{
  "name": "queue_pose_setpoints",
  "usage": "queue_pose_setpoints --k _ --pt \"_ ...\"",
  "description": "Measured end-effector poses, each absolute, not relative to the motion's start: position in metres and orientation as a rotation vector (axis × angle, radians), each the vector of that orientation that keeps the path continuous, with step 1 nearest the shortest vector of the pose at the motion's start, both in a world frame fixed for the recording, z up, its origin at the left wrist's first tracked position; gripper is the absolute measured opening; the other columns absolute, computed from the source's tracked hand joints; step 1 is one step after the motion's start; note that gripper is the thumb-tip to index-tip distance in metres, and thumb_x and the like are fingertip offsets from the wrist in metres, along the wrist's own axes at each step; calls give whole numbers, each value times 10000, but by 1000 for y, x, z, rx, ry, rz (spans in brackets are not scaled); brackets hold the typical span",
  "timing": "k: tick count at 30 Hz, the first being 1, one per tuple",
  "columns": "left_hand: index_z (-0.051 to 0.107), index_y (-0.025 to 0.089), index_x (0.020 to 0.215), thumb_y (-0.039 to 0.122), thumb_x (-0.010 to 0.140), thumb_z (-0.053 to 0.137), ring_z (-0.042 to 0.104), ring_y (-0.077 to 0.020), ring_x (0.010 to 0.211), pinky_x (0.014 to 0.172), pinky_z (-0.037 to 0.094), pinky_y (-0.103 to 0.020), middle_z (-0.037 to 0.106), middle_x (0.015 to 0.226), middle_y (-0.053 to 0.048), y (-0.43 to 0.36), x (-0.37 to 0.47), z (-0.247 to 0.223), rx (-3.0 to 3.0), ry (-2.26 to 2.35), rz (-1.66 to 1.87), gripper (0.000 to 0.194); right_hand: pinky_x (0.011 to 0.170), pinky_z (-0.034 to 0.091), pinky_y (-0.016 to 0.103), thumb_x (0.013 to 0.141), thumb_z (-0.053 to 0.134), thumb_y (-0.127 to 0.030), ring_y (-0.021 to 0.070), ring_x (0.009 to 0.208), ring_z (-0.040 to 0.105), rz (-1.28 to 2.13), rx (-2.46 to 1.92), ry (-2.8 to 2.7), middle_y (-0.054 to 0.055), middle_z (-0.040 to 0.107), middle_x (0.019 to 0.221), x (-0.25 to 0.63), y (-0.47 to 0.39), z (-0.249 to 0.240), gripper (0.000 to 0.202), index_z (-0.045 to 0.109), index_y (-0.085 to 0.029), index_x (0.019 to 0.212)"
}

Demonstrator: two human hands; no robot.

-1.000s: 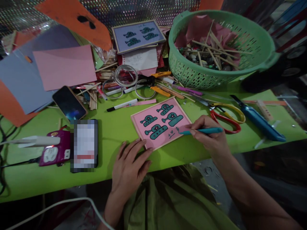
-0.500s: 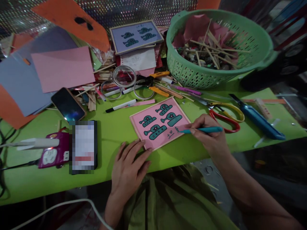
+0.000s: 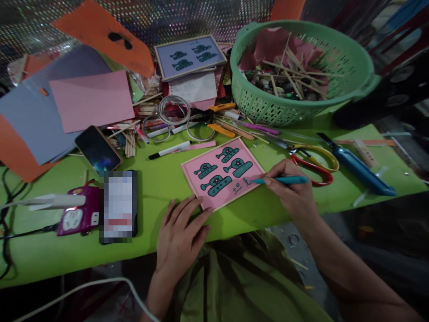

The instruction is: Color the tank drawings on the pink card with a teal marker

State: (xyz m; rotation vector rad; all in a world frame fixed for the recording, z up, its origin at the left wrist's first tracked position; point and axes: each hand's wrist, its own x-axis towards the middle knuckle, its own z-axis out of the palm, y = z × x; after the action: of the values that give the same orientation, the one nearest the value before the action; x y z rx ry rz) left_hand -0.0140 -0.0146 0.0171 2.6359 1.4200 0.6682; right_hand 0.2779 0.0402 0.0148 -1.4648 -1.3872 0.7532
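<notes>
A pink card [image 3: 219,163] in a thin wooden frame lies tilted on the green table, with several teal tank drawings and some written characters at its lower right. My right hand [image 3: 290,188] is closed around a teal pen [image 3: 291,180], whose tip is at the characters. My left hand [image 3: 182,232] lies spread on the table, its fingertips touching the card's lower left edge. Nothing is held in it. Left of the card lie a black-and-white marker [image 3: 170,150] and a pink paper strip [image 3: 203,145].
A green basket [image 3: 268,105] of sticks stands behind. Scissors [image 3: 313,172] and a blue cutter [image 3: 365,172] lie right. Two phones, one dark [image 3: 98,148] and one lit [image 3: 119,205], and a purple power socket [image 3: 78,214] lie left. A framed purple card [image 3: 189,56] is at the back.
More strokes show in the last written character, and the pen in my right hand has shifted slightly. The whole view has moved a little. My left hand stays at the frame's edge.
</notes>
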Motion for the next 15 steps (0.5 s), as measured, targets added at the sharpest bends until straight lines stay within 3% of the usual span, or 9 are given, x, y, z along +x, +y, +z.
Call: queue_pose_setpoints --k 7,15 --pt "722 293 1260 250 1009 571 689 -269 1225 1104 496 -519 738 1336 -61 -16 -15 17 2611 1431 633 296 588 400 334 847 760 -296 178 651 553 761 -1316 -1224 -23 614 714 283 39 3 107 669 -258 804" --pt "747 279 1178 203 977 609 687 -252 1242 1144 488 -523 742 1331 -68 -19 -16 14 2490 1461 670 255 695 475 352 829 826 -369 196 745 618 667 -1270 -1086 -22 647 816 281 41 3 140 716 -298 878"
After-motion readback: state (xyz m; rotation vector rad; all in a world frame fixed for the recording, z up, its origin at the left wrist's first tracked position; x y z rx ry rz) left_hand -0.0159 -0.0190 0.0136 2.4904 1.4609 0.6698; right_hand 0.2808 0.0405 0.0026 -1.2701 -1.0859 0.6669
